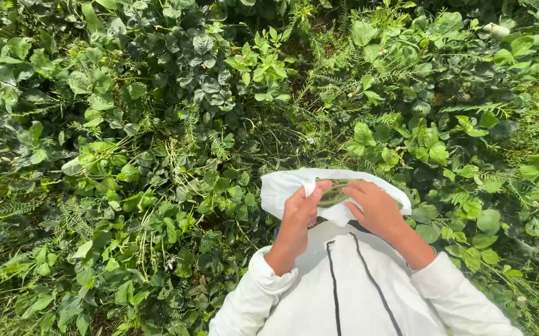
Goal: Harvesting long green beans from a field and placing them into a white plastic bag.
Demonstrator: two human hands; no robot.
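The person is standing among low leafy plants (126, 155) and is looking down at both hands, which are meeting at the mouth of a white plastic bag (282, 186) held in front of the chest. The left hand (300, 211) is gripping the bag's rim, its fingers (313, 190) curled and pressed together over a fold of the plastic. The right hand (378, 208) is lying over the opening on the other side, its fingers (353, 190) bent down onto a small bunch of green bean pods (333, 194); the fingertips are tucking out of sight, so it is hard to tell whether they are pinching the pods or only resting on them. The pods are sitting at the bag's opening, between the two hands, and most of their length is being hidden by the hands and the plastic. The bag's lower part is disappearing behind the wrists and the white jacket (350, 292) with thin dark stripes, so what it is carrying cannot be made out. The sleeves are being cut off by the bottom edge. Thin pale pods (173, 152) are showing among the leaves to the left, well apart from the hands.
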